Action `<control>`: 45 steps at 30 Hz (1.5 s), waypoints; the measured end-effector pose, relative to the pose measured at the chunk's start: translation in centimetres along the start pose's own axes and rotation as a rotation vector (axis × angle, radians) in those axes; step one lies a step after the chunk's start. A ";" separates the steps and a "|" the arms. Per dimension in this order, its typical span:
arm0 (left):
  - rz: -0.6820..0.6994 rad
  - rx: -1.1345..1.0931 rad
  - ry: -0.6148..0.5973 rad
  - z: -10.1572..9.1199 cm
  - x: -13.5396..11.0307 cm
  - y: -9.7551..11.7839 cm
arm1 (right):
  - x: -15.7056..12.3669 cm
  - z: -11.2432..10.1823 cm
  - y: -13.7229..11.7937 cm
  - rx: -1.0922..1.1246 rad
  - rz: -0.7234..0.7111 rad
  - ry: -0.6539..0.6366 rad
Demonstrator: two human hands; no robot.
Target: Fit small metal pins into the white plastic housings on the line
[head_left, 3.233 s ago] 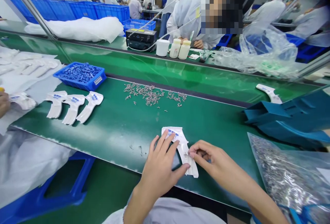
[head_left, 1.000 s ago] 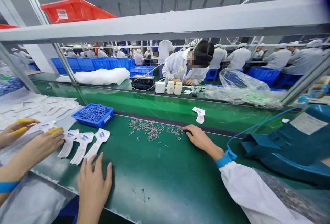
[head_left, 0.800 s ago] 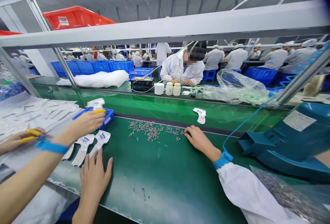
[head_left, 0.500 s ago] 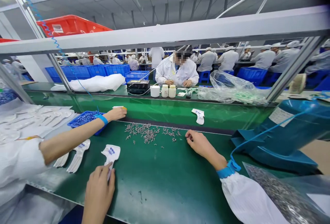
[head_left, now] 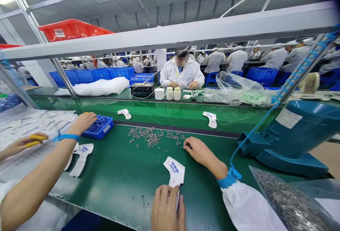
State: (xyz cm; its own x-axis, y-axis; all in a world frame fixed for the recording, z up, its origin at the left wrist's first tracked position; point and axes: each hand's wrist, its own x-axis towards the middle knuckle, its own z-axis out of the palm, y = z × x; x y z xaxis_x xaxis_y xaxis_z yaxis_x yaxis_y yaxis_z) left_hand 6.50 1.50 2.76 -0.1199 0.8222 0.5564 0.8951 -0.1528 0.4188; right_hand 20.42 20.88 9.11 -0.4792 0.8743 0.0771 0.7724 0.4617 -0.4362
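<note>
My left hand is closed around the grip of a white gun-shaped plastic shell half at the bench's front. Small blue parts sit in the shell's upper end. Beside the scattered small metal parts, which look like screws, my right hand rests with its fingers curled together. Whatever its fingertips hold, if anything, is hidden. A blue strap circles my right wrist. Similar white shells lie to the left on the green bench.
At left, a co-worker's hand is beside a blue tray of blue parts; the other hand wears yellow finger covers. Two shells lie on the green belt. A teal machine-like housing and a bag of metal parts stand right.
My left hand has moved right with the shell. My right hand has shifted slightly left. The co-worker's arm has drawn back from the belt, where a shell now lies.
</note>
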 end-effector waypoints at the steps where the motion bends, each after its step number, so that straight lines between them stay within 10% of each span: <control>1: -0.011 -0.015 -0.009 0.1 0.1 0.5 | -0.9 -0.6 -0.3 0.018 0.010 -0.001; 10: 0.078 -0.287 -0.029 -1.9 1.7 1.7 | -10.7 -3.6 -4.3 0.441 -0.031 -0.311; 24: -0.029 -0.293 0.035 -2.2 2.3 2.4 | -10.6 -0.9 -4.5 0.753 0.096 -0.279; 37: 0.013 -0.165 -0.438 -3.1 2.8 1.1 | -9.9 -0.2 -4.5 0.288 0.108 -0.394; 45: -0.001 -0.157 -0.457 -2.8 2.7 1.2 | -9.3 -0.1 -5.2 0.065 0.121 -0.390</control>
State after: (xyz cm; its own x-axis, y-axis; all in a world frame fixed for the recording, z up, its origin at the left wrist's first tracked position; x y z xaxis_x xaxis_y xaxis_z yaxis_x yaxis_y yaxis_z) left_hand 6.03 1.96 6.79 0.1120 0.9737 0.1983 0.8151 -0.2041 0.5422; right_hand 20.87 10.36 10.75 -0.5182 0.7939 -0.3181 0.8109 0.3378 -0.4779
